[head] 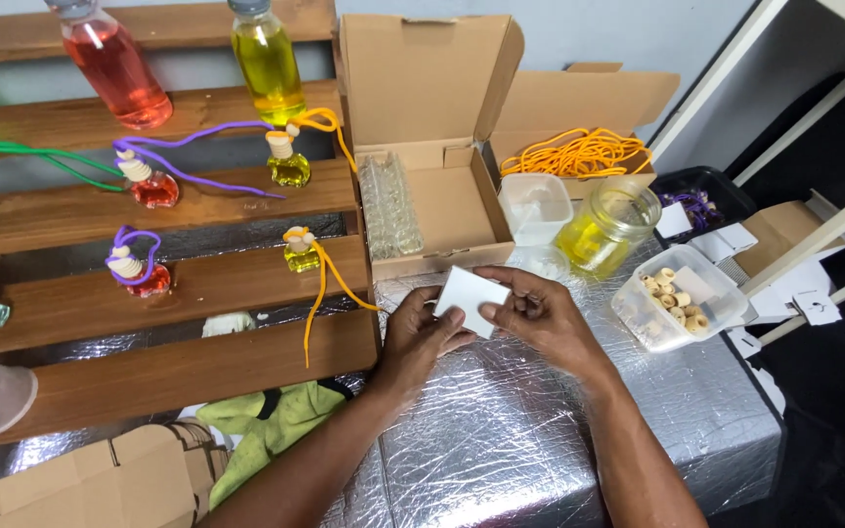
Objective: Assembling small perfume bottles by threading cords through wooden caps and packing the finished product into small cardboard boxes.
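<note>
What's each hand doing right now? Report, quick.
Left hand: closed on the small white card, gripping its lower left edge.
Right hand: closed on the same card's right edge.

On the desk point(540, 430) the open box point(432, 196) stands behind the card point(469, 298), with the jar point(610, 223) to its right and shelves point(149, 293) to its left.

A table point(540, 430) wrapped in crinkled silver foil carries an open cardboard box point(437, 210), a glass jar of yellow liquid point(610, 227), a small white tub point(534, 207) and a clear tub of wooden beads point(679, 298). To its left, stepped wooden shelves point(178, 284) bear little bottles of coloured liquid point(149, 186) with cords, and two tall bottles, red point(114, 64) and yellow point(266, 64).
</note>
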